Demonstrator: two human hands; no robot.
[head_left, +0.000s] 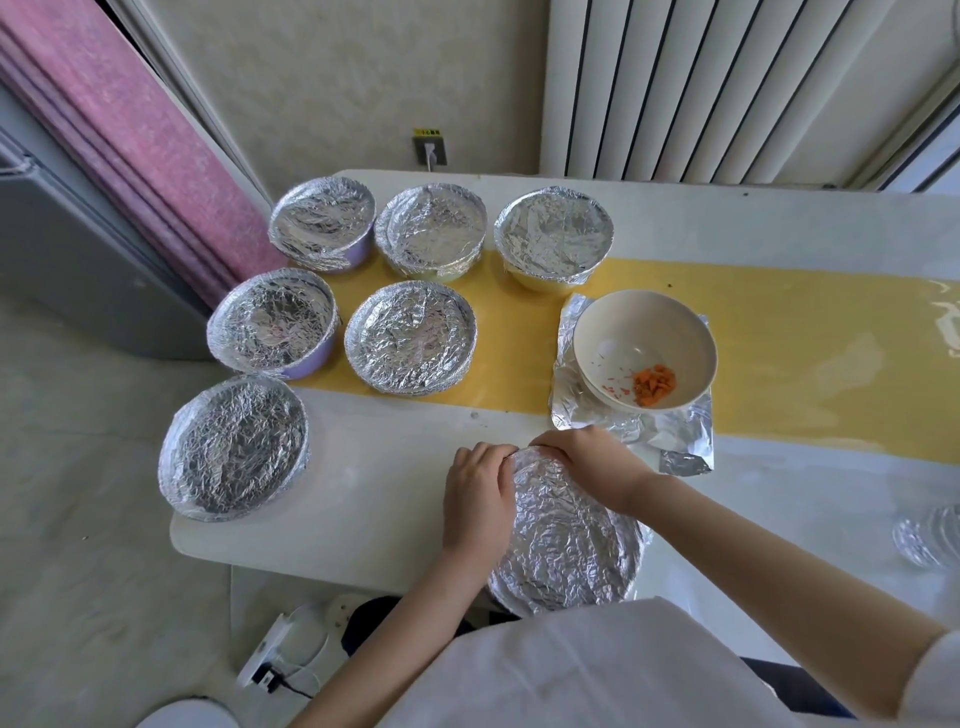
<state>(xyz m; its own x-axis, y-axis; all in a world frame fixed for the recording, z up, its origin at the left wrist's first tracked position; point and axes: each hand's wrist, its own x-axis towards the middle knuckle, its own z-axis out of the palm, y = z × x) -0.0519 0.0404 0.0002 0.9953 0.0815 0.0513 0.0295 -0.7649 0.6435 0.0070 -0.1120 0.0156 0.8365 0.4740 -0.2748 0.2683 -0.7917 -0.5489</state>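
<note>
A foil-covered bowl (563, 540) sits at the table's near edge in front of me. My left hand (478, 499) curls around its left rim, fingers bent over the foil edge. My right hand (587, 462) curls over the far rim, fingers pressing the foil down. An uncovered white bowl (644, 348) with a small heap of orange carrot bits (654, 384) stands on a loose foil sheet (680, 441) just beyond my right hand.
Several more foil-covered bowls, such as one at the left (234, 447) and one in the middle (410, 338), stand on the left half of the white table (374, 499) with its yellow runner (805, 353). Crumpled foil (930, 535) lies at the right edge. A power strip (291, 644) lies on the floor.
</note>
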